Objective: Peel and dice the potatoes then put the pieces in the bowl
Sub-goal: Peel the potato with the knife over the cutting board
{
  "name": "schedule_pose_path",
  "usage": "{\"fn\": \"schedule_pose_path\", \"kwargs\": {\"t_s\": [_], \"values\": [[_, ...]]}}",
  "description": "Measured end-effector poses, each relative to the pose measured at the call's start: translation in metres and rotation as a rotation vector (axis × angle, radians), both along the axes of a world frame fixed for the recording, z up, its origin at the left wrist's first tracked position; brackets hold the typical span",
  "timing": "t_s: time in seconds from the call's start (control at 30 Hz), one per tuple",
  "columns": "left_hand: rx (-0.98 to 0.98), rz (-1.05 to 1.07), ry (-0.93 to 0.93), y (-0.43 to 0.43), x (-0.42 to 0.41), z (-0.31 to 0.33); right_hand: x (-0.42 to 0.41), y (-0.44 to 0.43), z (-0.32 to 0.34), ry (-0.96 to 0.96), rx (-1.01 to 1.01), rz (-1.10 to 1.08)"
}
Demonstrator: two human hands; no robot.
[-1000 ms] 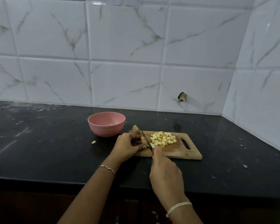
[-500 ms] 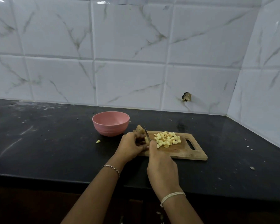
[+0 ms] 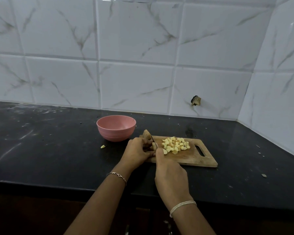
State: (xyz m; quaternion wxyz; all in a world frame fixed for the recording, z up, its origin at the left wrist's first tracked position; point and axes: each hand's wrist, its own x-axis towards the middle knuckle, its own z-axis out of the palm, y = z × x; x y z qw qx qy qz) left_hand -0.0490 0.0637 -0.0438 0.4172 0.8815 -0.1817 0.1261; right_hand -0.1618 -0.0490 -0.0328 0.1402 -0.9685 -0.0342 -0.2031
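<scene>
Potato scrap (image 3: 102, 146): one pale piece lies on the counter (image 3: 58, 150), left of the cutting board (image 3: 193, 160) and apart from it.
Bowl (image 3: 116, 128): pink, upright, just off the board's far left corner; I see no pieces inside it from this angle.
Potato (image 3: 146, 134): what is left to cut sits at the board's left end, its brownish tip jutting out beyond my fingers.
Left hand (image 3: 137, 151): curled over the potato at the board's left edge, pinning it down.
Knife (image 3: 152, 139): only the blade tip shows, between my two hands, over the board's left end.
Right hand (image 3: 170, 173): wrapped round the knife handle, which it hides, at the board's near left edge.
Diced pile (image 3: 175, 145): yellow cubes heaped mid-board, right of the blade.
Change: a second ago the blade lay longer and lower against the potato, with a red strip of handle showing; now my right hand has crept forward over it. My left hand's hold is the same, and the pile looks no larger.
Meaning: dicing is in hand; transfer to the bowl not yet begun, by my reading.
</scene>
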Motion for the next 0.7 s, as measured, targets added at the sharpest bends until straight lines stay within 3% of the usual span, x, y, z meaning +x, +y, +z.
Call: {"fn": "schedule_pose_path", "kwargs": {"t_s": [0.53, 0.7], "values": [[-0.042, -0.036, 0.035, 0.004, -0.003, -0.001, 0.01, -0.002, 0.01, 0.053, -0.174, 0.032], [-0.144, -0.011, 0.076, 0.002, -0.006, 0.002, 0.003, -0.004, 0.015, 0.067, -0.177, 0.055]]}}
